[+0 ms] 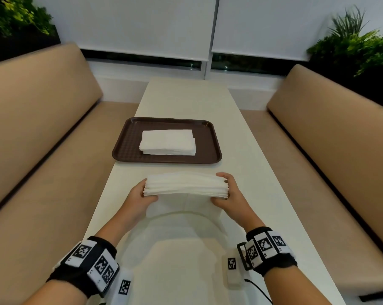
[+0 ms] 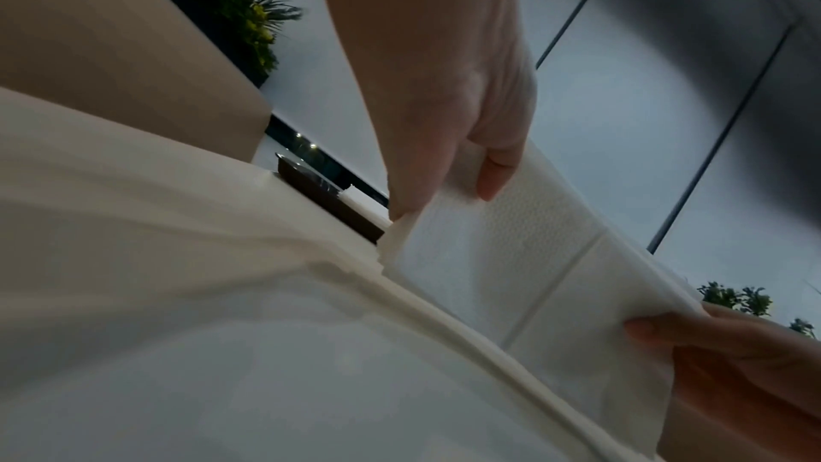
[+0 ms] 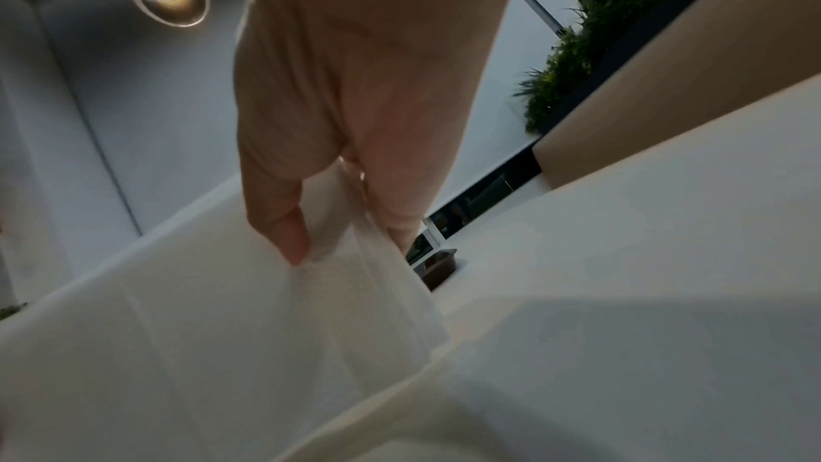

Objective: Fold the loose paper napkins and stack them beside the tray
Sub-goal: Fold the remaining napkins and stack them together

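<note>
I hold a thick stack of white paper napkins [image 1: 186,183] just above the white table, in front of the brown tray [image 1: 122,148]. My left hand [image 1: 145,193] grips the stack's left end, thumb on the near face. At the right end, my right hand [image 1: 229,192] grips with fingers curled over the top. The bottom sheets sag toward me. In the left wrist view my left hand [image 2: 426,185] pinches the napkins [image 2: 511,259]. The right wrist view shows my right hand [image 3: 346,223] pinching the napkins [image 3: 266,329]. A second neat napkin stack [image 1: 167,143] lies on the tray.
The long white table [image 1: 186,97] runs away from me between two tan benches [image 1: 43,111]. A window sill and blinds close off its far end. Plants [image 1: 357,47] stand behind both benches. A small white tagged device [image 1: 232,274] with a cable lies near my right wrist.
</note>
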